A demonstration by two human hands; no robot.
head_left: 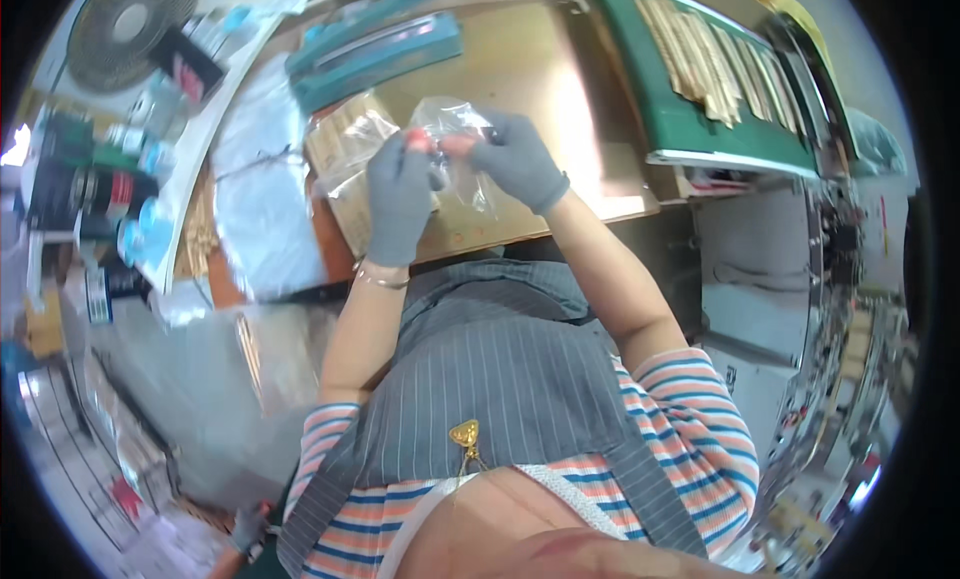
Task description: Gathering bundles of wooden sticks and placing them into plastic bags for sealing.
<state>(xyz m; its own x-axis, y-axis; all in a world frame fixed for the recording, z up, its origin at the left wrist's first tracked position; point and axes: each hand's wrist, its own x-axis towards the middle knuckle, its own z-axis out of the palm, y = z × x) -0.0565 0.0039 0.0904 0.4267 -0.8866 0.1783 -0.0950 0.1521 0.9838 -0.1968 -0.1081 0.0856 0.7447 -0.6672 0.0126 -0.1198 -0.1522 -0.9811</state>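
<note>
My left hand (397, 194) and my right hand (518, 164) wear grey gloves with bare fingertips. Between them, over the table, they pinch a thin clear plastic bag (466, 191). The fingers of both hands are bent and closed on it, close together. Something small and dark shows by the fingertips, too blurred to name. Right beside my left hand lie brown flat packs (345, 139) in clear plastic, partly hidden by that hand.
A long teal box-like thing (385, 54) stands beyond the packs. Clear plastic sheets (262, 179) lie to the left, past them bottles and a fan (125, 24). Rows of beige strips (690, 59) rest on a green board at right. Another person's gloved hand (250, 524) shows lower left.
</note>
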